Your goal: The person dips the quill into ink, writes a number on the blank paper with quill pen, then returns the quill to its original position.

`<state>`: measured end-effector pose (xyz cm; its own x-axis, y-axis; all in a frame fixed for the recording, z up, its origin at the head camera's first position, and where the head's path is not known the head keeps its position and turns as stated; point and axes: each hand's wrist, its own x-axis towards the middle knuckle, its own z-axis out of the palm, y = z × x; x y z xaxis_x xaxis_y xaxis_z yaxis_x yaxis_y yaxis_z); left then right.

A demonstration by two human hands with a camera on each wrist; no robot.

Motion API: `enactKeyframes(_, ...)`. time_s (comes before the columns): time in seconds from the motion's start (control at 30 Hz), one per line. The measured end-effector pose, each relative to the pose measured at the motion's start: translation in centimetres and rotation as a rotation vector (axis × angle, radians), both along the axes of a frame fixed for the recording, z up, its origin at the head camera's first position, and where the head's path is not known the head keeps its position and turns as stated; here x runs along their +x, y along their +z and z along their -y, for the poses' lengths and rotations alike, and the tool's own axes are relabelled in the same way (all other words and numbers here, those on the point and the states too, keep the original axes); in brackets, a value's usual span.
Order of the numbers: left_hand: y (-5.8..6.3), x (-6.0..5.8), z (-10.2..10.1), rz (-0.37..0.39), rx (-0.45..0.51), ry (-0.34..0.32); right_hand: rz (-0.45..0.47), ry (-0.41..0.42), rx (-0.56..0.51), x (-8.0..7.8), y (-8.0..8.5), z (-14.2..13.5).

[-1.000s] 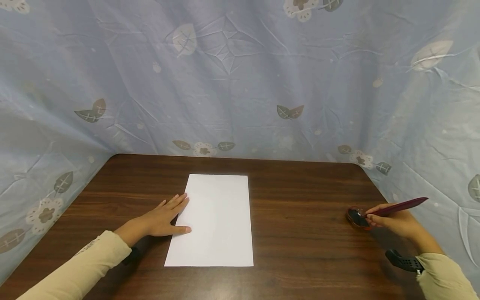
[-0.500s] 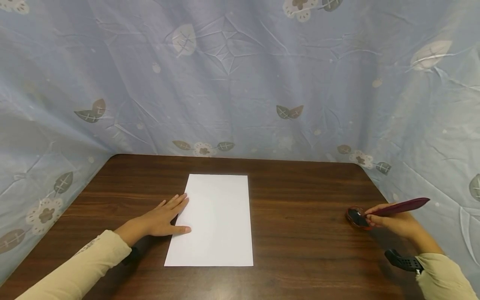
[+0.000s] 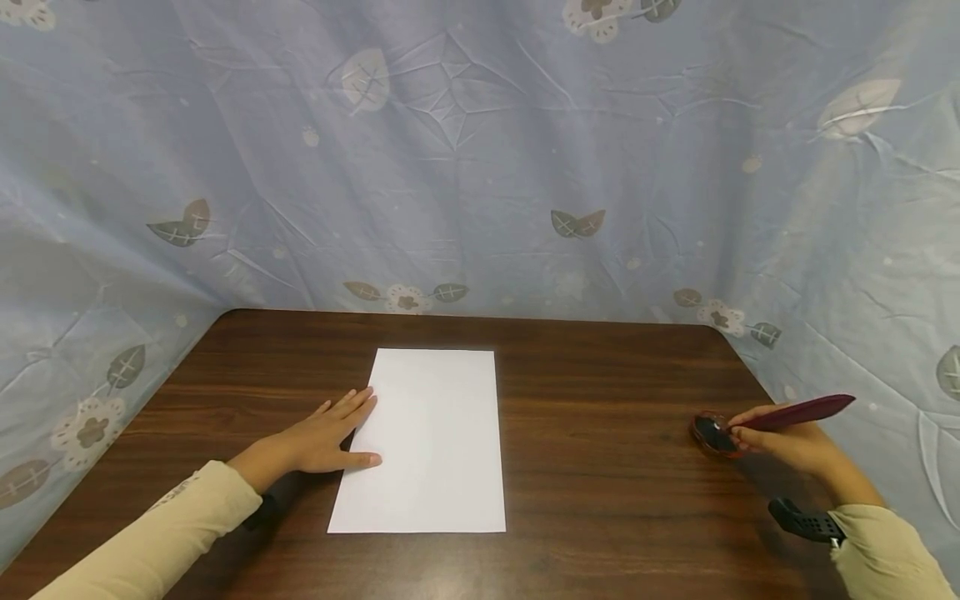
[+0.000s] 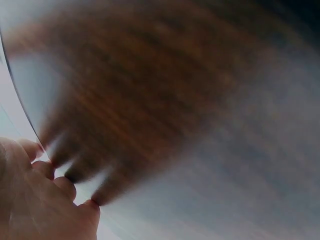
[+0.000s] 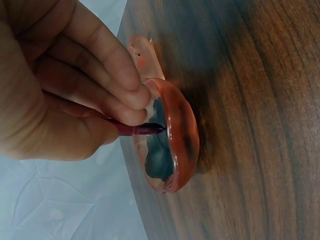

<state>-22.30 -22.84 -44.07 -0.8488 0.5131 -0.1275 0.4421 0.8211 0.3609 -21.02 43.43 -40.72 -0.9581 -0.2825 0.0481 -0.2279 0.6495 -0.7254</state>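
Maroon pen (image 3: 806, 412), one; dish (image 5: 184, 130), one

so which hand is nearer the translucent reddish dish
Right: the right hand is beside the dish, pinching a maroon pen; the left hand is far off, partly on paper.

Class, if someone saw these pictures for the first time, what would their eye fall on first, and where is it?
Probably the bright white paper on the dark wooden table, left of centre in the head view, the left hand spread at its left edge. Next, at the right, the right hand pinches a dark red pen-like tool, its tip at a small orange-red dish.
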Motion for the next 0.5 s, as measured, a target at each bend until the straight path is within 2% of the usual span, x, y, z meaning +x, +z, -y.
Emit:
enactKeyframes(0.13,0.07,0.04,-0.01,-0.001,-0.001,0.000,-0.012,-0.030,0.025,-0.03,-0.14,0.05)
enactKeyframes(0.5,-0.24,0.02,0.02,-0.022,0.013,-0.007,-0.026,-0.015,-0.004,0.10,-0.13,0.40)
